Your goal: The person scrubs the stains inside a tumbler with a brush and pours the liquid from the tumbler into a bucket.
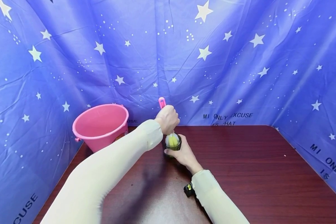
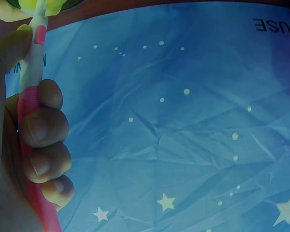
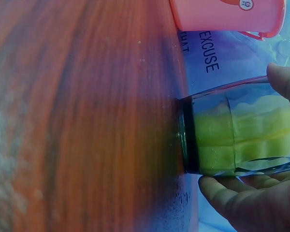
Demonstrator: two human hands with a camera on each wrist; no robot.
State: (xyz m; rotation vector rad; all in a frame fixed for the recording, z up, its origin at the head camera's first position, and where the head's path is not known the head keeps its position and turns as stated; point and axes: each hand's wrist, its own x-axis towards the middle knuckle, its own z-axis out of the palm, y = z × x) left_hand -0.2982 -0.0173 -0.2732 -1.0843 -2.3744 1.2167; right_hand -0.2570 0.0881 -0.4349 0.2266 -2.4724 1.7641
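Observation:
My left hand [image 1: 168,119] grips the pink and white handle [image 2: 33,67] of a sponge bottle brush, its fingers curled round it in the left wrist view. Above the fist, the handle's pink looped end [image 1: 162,102] sticks up. The brush's yellow and white sponge head [image 1: 172,141] sits down inside a dark see-through glass [image 3: 232,92]. Thumb and fingers of my right hand [image 1: 186,154] hold that glass from its right side. Through the glass wall, the right wrist view shows the yellow sponge [image 3: 215,140] reaching close to the thick base.
A pink bucket [image 1: 99,141] stands at the back left of the dark red-brown wooden table [image 1: 240,174]. Blue cloth [image 1: 156,56] with white stars hangs round the back and sides. A small black device [image 1: 188,189] is at the right wrist.

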